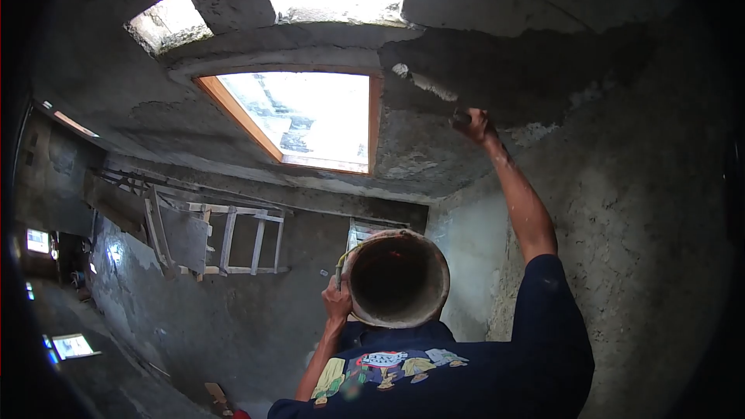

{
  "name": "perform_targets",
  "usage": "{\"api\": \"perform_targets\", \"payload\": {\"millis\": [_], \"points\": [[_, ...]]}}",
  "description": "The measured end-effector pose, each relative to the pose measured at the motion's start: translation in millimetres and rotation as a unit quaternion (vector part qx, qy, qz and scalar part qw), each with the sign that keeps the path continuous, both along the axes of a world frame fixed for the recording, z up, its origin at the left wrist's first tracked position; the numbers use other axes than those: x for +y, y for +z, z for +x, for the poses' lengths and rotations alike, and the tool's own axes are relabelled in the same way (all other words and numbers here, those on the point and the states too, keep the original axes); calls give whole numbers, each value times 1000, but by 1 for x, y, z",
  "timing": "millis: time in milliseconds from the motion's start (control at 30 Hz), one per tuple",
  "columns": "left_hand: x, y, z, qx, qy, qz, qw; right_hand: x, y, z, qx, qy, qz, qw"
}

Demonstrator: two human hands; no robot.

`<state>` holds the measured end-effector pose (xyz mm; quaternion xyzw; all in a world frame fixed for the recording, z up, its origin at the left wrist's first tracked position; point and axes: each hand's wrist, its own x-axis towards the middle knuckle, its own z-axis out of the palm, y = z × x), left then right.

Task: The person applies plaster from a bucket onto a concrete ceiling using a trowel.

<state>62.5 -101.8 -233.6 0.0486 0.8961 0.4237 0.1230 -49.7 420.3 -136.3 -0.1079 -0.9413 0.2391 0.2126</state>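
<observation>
My right hand [476, 126] is raised at the wall and closed round the dark handle of a brush-like tool [434, 88]. The tool's pale, long head lies against or close to a dark, wet-looking patch [497, 70] of the grey wall, right of the window. Lower down, my left hand [337, 299] is closed on the handle at the left side of a round bucket [442, 275]. The bucket's mouth faces the camera; its inside is dark, and its contents cannot be made out.
A wood-framed window [374, 124] is left of the raised tool, with bright openings above it. A wooden ladder-like frame [227, 239] and a board [185, 239] stand at the left. Rough grey wall [621, 248] runs along the right.
</observation>
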Motion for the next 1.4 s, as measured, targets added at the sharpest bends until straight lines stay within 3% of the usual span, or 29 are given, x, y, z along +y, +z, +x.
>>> {"api": "perform_targets", "payload": {"millis": [33,133,267,300,333,400,567,933,1067,1133,1200,1233,1267,1300,1400], "points": [[1,5,0,-13,8,-4,1000,11,4,-10,-65,-9,14,998],[5,17,-2,-27,20,-6,999,27,21,-30,-110,-25,11,994],[7,14,-2,-30,19,-6,999,38,51,-47,-119,-78,5,990],[7,15,-2,-31,19,-11,999,47,63,-51,-187,-27,-142,972],[8,17,-3,-32,18,-13,999,54,70,-55,-188,-28,-145,971],[10,21,-1,-23,20,-1,1000,63,81,-57,-238,16,-271,932],[7,21,-1,-27,12,-10,1000,78,109,-54,-241,61,-337,908],[6,17,-3,-40,10,-5,999,84,139,-9,-245,40,-358,900],[8,14,-3,-17,9,6,1000,80,131,10,-217,32,-298,929],[9,14,-3,-11,8,12,1000,69,126,18,-195,11,-215,957],[9,16,-4,-22,4,3,1000,62,113,14,-203,-15,-260,944],[9,16,-4,-23,3,2,1000,67,87,6,-102,23,-93,990],[10,15,-4,-30,7,6,1000,73,69,-2,4,61,78,995],[10,15,-4,-37,12,10,999,71,65,-13,-40,53,39,997],[10,17,-4,-9,3,2,1000,42,82,-40,-93,24,60,994]]}}
